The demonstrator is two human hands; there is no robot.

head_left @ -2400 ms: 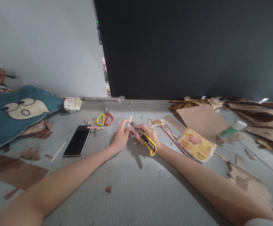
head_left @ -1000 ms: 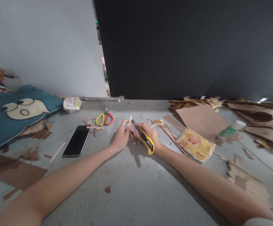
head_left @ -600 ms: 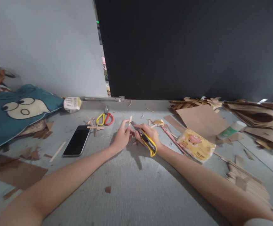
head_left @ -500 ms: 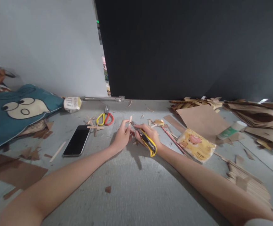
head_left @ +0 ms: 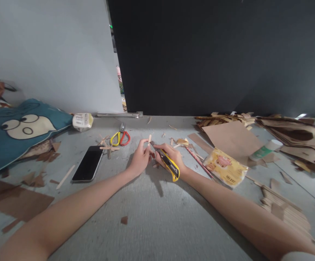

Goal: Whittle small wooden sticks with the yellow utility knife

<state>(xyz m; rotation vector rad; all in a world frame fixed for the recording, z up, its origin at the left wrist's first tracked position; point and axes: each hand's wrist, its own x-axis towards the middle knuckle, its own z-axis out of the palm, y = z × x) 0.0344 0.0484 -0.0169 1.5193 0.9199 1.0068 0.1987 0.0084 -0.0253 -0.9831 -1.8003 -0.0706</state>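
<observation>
Between the thumb and fingers of my left hand (head_left: pixel 140 158) a small wooden craft stick (head_left: pixel 149 138) is pinched, its rounded end pointing up and away. My right hand (head_left: pixel 173 158) is closed around a yellow and black utility knife (head_left: pixel 170 165). The knife's tip end meets the craft stick at my left fingertips; whether the blade touches the wood I cannot tell. Something small and reddish shows under the fingers, too hidden to name. Both hands are just above the grey tabletop (head_left: pixel 146 224).
Left of my hands lie a phone (head_left: pixel 88 164), red and yellow handled scissors (head_left: pixel 120 137), loose sticks and a blue cushion (head_left: pixel 24 127). On the right are a yellow tissue pack (head_left: pixel 226 166), a glue stick (head_left: pixel 266 150), cardboard (head_left: pixel 235 137) and a striped pencil (head_left: pixel 199 161). A dark panel (head_left: pixel 219 58) stands behind.
Hardly anything differs. The view has shifted slightly, and both hands keep their hold on the craft stick and the utility knife.
</observation>
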